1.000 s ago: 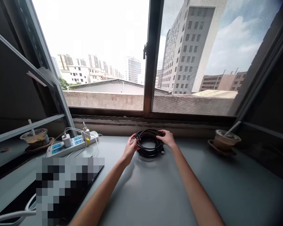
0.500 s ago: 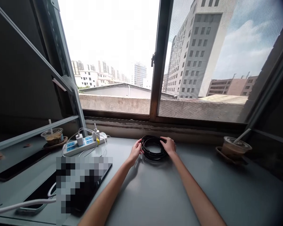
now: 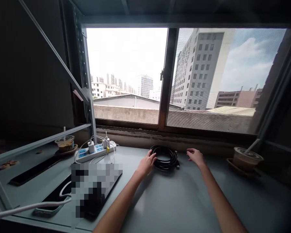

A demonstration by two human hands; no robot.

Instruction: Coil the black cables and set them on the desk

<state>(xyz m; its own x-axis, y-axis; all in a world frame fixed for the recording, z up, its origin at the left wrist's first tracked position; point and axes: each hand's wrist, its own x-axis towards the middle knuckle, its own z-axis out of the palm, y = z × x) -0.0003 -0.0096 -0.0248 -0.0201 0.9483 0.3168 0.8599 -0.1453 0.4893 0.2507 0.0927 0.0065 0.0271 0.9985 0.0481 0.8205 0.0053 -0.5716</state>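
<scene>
While the left edge of the black cable coil is touched by the left hand, whether it is gripped by those fingers cannot be told. The coil is supported on the worktop, near the window. The right hand is held apart, its fingers slightly curled and parted.

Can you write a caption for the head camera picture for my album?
Left hand on a coiled black cable, right hand held apart from it, at a table before a window.
</scene>
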